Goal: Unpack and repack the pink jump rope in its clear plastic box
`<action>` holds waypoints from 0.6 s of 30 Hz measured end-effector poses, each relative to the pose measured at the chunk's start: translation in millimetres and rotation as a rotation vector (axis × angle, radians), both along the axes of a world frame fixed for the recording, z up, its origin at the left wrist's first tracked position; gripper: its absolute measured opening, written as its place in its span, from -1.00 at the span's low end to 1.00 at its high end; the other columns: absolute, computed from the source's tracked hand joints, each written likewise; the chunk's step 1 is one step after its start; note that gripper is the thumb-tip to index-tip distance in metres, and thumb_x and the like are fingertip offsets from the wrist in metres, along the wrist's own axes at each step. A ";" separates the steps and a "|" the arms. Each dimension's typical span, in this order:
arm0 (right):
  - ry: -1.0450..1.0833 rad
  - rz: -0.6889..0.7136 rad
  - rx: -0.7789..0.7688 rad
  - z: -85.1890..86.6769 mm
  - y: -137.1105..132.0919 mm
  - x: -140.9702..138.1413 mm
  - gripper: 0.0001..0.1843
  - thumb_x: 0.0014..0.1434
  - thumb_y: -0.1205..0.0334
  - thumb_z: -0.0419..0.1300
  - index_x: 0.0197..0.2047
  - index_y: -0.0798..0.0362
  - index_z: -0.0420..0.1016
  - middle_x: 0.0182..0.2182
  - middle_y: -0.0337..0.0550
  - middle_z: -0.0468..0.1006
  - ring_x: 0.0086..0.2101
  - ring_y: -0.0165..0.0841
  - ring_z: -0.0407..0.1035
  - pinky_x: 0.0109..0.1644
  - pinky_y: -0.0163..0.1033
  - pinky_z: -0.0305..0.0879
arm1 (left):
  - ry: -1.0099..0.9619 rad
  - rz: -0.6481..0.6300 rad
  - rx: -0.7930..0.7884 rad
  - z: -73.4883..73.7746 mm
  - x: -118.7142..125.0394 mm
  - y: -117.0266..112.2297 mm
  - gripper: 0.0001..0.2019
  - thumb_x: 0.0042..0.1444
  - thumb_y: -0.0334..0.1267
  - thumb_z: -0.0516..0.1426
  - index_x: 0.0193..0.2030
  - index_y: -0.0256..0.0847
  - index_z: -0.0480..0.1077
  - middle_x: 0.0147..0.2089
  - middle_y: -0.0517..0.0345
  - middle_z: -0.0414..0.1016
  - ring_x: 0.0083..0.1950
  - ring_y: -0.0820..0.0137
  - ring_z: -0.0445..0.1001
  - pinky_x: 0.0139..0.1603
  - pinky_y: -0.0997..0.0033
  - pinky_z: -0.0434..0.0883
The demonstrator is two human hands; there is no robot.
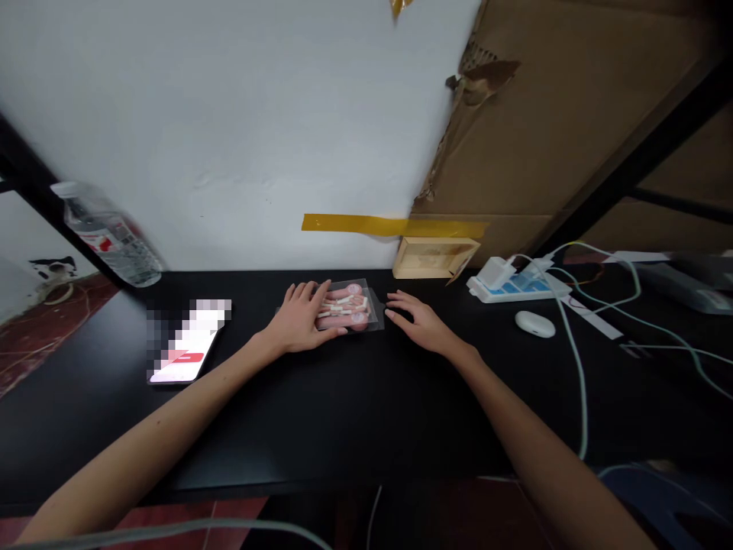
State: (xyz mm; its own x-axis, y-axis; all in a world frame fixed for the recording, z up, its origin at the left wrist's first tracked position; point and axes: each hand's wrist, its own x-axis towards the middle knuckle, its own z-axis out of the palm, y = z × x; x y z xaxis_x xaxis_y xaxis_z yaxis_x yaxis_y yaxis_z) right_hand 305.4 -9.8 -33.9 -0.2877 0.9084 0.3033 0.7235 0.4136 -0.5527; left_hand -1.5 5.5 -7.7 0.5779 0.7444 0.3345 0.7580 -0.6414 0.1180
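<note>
As both hands lie over one black desk (343, 420), entries run ctr. outward.

Item 1: clear plastic packet (342, 311), qty 1 — pink pcs. inside, some w/ white parts, two w/ round ends at R. Lies flat mid-desk, toward the back, between the hands.

Item 2: L hand (298, 317), palm down on the packet's L part, covering it. Fingers extended, close together, pointing up & across; thumb well apart along the near edge. Laid on top, not closed round it.

Item 3: R hand (421, 325), just beside the packet's R end. Fingers half-extended, slightly spread, thumb apart from them; nothing seen in its hold. Contact w/ the packet's clear flap: can't tell.

L side: phone (186, 355), screen lit, mostly pixelated, red block near its lower end; clear bottle (114, 244), white cap, red-marked label, at back-L corner.

R side: pale wooden frame-like box (402, 260), at the back by the wall (229, 114); power strip (485, 294), white & blue, w/ plugs & pale cables (579, 397); white rounded case (534, 325), in front of the strip.

Backdrop: brown cardboard (527, 168) at R — yellow tape strip (355, 223) runs from wall onto it.
</note>
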 end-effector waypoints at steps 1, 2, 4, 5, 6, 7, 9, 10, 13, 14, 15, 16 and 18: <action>0.030 0.021 -0.012 2.5 -1.0 -3.2 -0.52 0.33 -0.13 0.09 0.06 0.01 0.60 0.17 0.04 0.52 0.29 -0.04 0.23 0.38 0.23 0.12 | -0.019 -0.002 -0.005 0.1 -0.2 0.3 -0.06 0.14 0.41 0.02 0.46 -0.24 -0.02 0.30 -0.25 0.25 0.29 -0.12 0.25 0.33 -0.18 0.12; 0.067 0.044 -0.028 4.8 -2.6 -7.3 -0.54 0.33 -0.11 0.08 0.04 -0.01 0.61 0.14 0.01 0.56 0.27 -0.05 0.27 0.37 0.22 0.14 | -0.034 -0.008 -0.008 0.1 -0.2 0.6 -0.06 0.15 0.41 0.01 0.46 -0.22 -0.03 0.30 -0.25 0.25 0.29 -0.12 0.25 0.32 -0.18 0.12; 0.146 0.088 -0.065 8.4 -6.7 -16.3 -0.57 0.35 -0.07 0.07 0.07 -0.06 0.60 0.10 -0.08 0.59 0.22 -0.08 0.35 0.35 0.20 0.19 | -0.043 -0.027 -0.009 -0.3 0.1 1.0 -0.07 0.15 0.41 0.01 0.47 -0.19 -0.04 0.31 -0.24 0.24 0.30 -0.12 0.24 0.32 -0.18 0.11; 0.173 0.100 -0.079 9.4 -8.9 -20.3 -0.57 0.36 -0.06 0.06 0.12 -0.08 0.57 0.12 -0.09 0.58 0.20 -0.09 0.38 0.34 0.19 0.20 | -0.039 -0.034 -0.008 -0.6 0.5 1.0 -0.07 0.14 0.41 0.01 0.46 -0.18 -0.03 0.32 -0.24 0.24 0.31 -0.13 0.23 0.33 -0.18 0.11; 0.185 0.108 -0.087 9.7 -10.9 -23.5 -0.55 0.37 -0.06 0.04 0.16 -0.07 0.54 0.14 -0.09 0.56 0.19 -0.10 0.39 0.34 0.18 0.20 | -0.031 -0.036 -0.007 -0.9 1.0 0.9 -0.07 0.14 0.41 0.02 0.46 -0.18 -0.02 0.32 -0.24 0.24 0.32 -0.14 0.22 0.33 -0.18 0.09; 0.178 0.115 -0.088 9.6 -12.7 -25.8 -0.52 0.38 -0.07 0.02 0.21 -0.06 0.50 0.18 -0.07 0.53 0.20 -0.11 0.37 0.35 0.17 0.19 | -0.020 -0.036 -0.007 -1.2 1.4 0.6 -0.07 0.13 0.41 0.02 0.46 -0.18 -0.01 0.32 -0.25 0.24 0.33 -0.14 0.21 0.34 -0.19 0.08; 0.108 0.129 -0.071 8.5 -15.7 -27.6 -0.45 0.39 -0.11 -0.02 0.29 -0.03 0.42 0.26 -0.04 0.44 0.30 -0.09 0.23 0.39 0.19 0.11 | 0.011 -0.033 -0.013 -1.7 2.5 -0.2 -0.05 0.11 0.43 0.03 0.44 -0.22 0.03 0.33 -0.27 0.24 0.34 -0.15 0.20 0.36 -0.20 0.05; 0.058 0.143 -0.061 7.8 -17.1 -27.5 -0.41 0.40 -0.14 -0.04 0.33 -0.02 0.36 0.31 -0.03 0.37 0.35 -0.09 0.12 0.42 0.21 0.05 | 0.026 -0.031 -0.018 -1.9 2.9 -0.7 -0.03 0.10 0.44 0.03 0.43 -0.24 0.04 0.33 -0.28 0.24 0.35 -0.15 0.19 0.37 -0.21 0.03; -0.051 0.182 -0.072 6.4 -21.1 -27.1 -0.29 0.39 -0.22 -0.07 0.44 0.00 0.16 0.42 -0.03 0.15 0.43 -0.09 -0.15 0.45 0.22 -0.07 | 0.056 -0.031 -0.032 -2.3 4.0 -2.2 -0.01 0.06 0.47 0.05 0.42 -0.27 0.08 0.34 -0.29 0.23 0.37 -0.14 0.18 0.40 -0.21 -0.01; -0.063 0.188 -0.092 5.8 -22.2 -27.5 -0.24 0.38 -0.25 -0.07 0.47 0.01 0.10 0.44 -0.02 0.09 0.43 -0.08 -0.17 0.46 0.22 -0.09 | 0.061 -0.031 -0.032 -2.5 4.2 -2.5 -0.02 0.07 0.47 0.05 0.41 -0.25 0.10 0.35 -0.28 0.23 0.37 -0.14 0.17 0.40 -0.21 -0.01; -0.070 0.190 -0.114 4.9 -23.2 -28.2 -0.20 0.37 -0.27 -0.07 0.48 0.04 0.04 0.45 0.01 0.05 0.43 -0.08 -0.18 0.46 0.21 -0.10 | 0.069 -0.029 -0.029 -2.8 4.4 -2.8 -0.04 0.07 0.47 0.04 0.41 -0.23 0.11 0.35 -0.26 0.23 0.38 -0.13 0.16 0.40 -0.22 -0.01; -0.076 0.190 -0.135 3.7 -24.0 -29.1 -0.15 0.35 -0.29 -0.06 0.49 0.07 0.00 0.45 0.04 0.02 0.43 -0.07 -0.18 0.46 0.20 -0.11 | 0.080 -0.024 -0.025 -3.1 4.5 -2.9 -0.05 0.08 0.47 0.03 0.40 -0.23 0.13 0.36 -0.26 0.23 0.39 -0.13 0.16 0.40 -0.22 -0.01; -0.085 0.188 -0.153 0.6 -24.7 -31.3 -0.10 0.33 -0.32 -0.03 0.50 0.08 -0.04 0.46 0.07 -0.01 0.43 -0.05 -0.19 0.47 0.21 -0.13 | 0.111 -0.009 -0.024 -3.8 4.6 -3.1 -0.05 0.09 0.48 0.02 0.39 -0.25 0.15 0.38 -0.29 0.21 0.41 -0.14 0.14 0.41 -0.22 -0.02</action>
